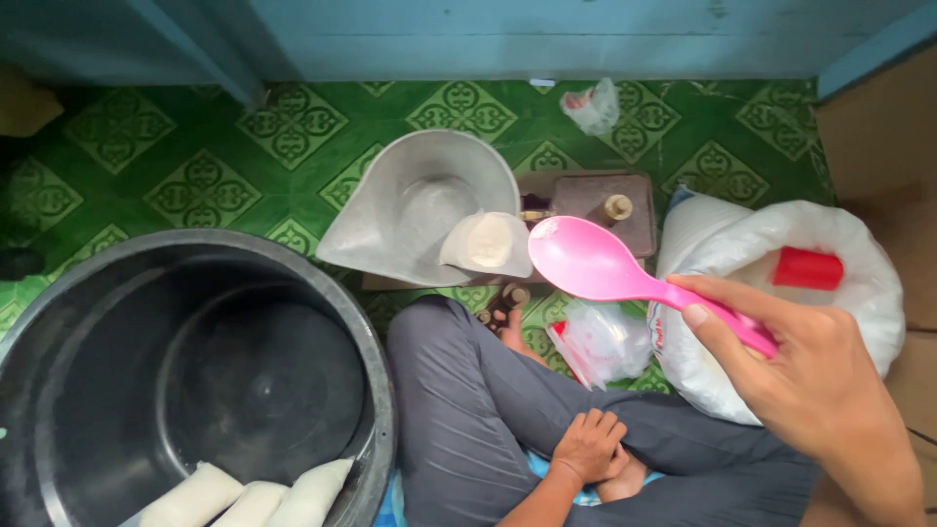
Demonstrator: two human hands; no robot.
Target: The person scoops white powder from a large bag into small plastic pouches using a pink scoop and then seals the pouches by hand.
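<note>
Pink plastic spoon (625, 273), broad and shallow like a rice paddle, is in my right hand (815, 385). My fingers and thumb are wrapped closed around the end of its handle, and the bowl of the spoon points left, held in the air above the floor with a faint dusting of white along its far edge.

My left hand (589, 446) rests loosely curled in my lap, holding nothing. I am sitting cross-legged in grey trousers (468, 410) on a floor (205, 185) covered in green patterned vinyl.

Just beyond the spoon's bowl sits a silver metal scale pan (410, 210), shaped like a wide scoop. A small clear bag filled with white powder or grain (488, 241) stands at its right edge. The pan sits on a low brown scale base (625, 200), which has a small brass-coloured knob on top.

To my right, under the spoon's handle, is a large white sack (859, 283), open and full of white granular stuff. A red cup (808, 267) lies on its contents. Between the sack and my knee lies a crumpled clear plastic bag with red markings (600, 344).

To my left is a big black round tub (195, 371). Three filled white packets (254, 496) lie side by side at its bottom, near the edge closest to me.

Another crumpled plastic bag (592, 105) lies further off, near a pale blue wooden wall (547, 39).
</note>
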